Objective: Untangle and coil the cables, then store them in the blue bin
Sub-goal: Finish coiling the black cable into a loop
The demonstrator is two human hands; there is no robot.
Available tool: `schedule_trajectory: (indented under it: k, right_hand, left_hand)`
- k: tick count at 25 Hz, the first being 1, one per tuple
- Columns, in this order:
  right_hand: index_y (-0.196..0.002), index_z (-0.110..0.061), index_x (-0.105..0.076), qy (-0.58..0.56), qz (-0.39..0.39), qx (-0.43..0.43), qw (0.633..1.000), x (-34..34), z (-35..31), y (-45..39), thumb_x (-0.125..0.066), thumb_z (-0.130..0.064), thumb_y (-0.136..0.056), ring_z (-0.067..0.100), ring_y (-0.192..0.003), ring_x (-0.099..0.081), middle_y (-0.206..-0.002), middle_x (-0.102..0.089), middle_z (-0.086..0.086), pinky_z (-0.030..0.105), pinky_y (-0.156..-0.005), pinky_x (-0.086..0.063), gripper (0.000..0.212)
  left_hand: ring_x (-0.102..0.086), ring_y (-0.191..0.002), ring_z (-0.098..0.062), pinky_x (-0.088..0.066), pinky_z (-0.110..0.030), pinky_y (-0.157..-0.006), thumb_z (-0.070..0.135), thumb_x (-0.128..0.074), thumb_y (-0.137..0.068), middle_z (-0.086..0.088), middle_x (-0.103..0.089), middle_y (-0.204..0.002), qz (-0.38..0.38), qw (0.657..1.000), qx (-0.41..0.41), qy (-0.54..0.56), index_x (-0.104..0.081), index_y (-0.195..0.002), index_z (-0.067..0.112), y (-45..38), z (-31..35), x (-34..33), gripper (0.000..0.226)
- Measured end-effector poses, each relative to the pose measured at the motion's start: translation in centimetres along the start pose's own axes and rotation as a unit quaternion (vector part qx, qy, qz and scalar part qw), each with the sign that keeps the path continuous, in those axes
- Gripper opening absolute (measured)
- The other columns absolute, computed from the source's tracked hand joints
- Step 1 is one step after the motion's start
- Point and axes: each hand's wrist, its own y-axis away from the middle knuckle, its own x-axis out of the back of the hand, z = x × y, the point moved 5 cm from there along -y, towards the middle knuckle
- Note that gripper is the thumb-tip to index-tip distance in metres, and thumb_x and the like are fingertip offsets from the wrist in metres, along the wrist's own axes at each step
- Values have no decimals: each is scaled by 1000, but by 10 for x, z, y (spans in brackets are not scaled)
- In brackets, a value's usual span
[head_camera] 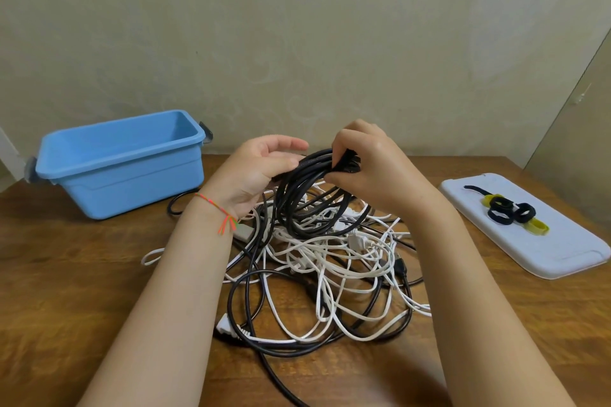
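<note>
Both hands hold a half-secured black coil above the tangle on the table.

The left hand (261, 172) supports the black coil (310, 195) from below, fingers loosely curled round its top with the thumb over the strands. The right hand (367, 168) pinches a dark band or wrap at the coil's top, fingertips closed tight on it; I cannot tell what it is. The coil hangs directly over the tangle (327, 268) of white and black cables. The blue bin (122, 165) stands to the tangle's left with nothing visible inside, and a white tray (529, 241) of ties lies to its right. The likely risk is that if the pinch slips, the loops spring open and drop into the tangle, snagging again.
</note>
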Motion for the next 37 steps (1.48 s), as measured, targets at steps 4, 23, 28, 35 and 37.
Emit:
schedule_trajectory:
  k: [4, 23, 28, 35, 37]
  right_hand:
    - [-88, -16, -45, 79, 58, 43, 994, -10, -5, -1, -71, -9, -79, 23, -85, -38, -92, -47, 0, 37, -71, -41, 29]
    - [-87, -7, -54, 25, 70, 62, 995, -6, -4, -4, -72, -7, -80, 26, -80, -47, -87, -56, 5, 39, -65, -43, 20]
    - [-82, -8, -62, 5, 66, 49, 997, -6, 2, -6, -75, -2, -77, 28, -84, -57, -92, -63, 8, 43, -71, -49, 16]
    - [-78, -7, -64, 35, 96, 74, 992, -7, -3, -6, -76, -1, -76, 28, -88, -56, -91, -65, 7, 40, -72, -48, 14]
    - [-78, -4, -63, 38, 119, 74, 989, -6, -3, -5, -74, 1, -75, 26, -83, -55, -85, -62, 7, 38, -65, -45, 13]
  left_hand:
    - [-64, -81, -20, -50, -28, -71, -6, -52, -91, -10, -70, -90, 42, 998, 34, 32, -63, -102, 10, -4, -5, -3, 22]
    - [-72, -95, -20, -56, -37, -95, 7, -79, -82, -7, -75, -98, 14, 979, -140, -149, -72, -111, 18, -1, 6, -8, 32]
    - [-72, -98, -14, -56, -29, -92, 3, -75, -84, 1, -77, -100, 29, 976, -165, -138, -76, -104, 20, -2, 2, -7, 26]
    - [-71, -94, -9, -56, -28, -89, 5, -72, -87, 11, -77, -95, 72, 963, -208, -155, -77, -95, 31, -4, 0, -10, 28]
    - [-71, -95, -8, -56, -27, -88, 4, -72, -85, 11, -76, -97, 62, 961, -219, -160, -76, -97, 32, -3, -1, -11, 31]
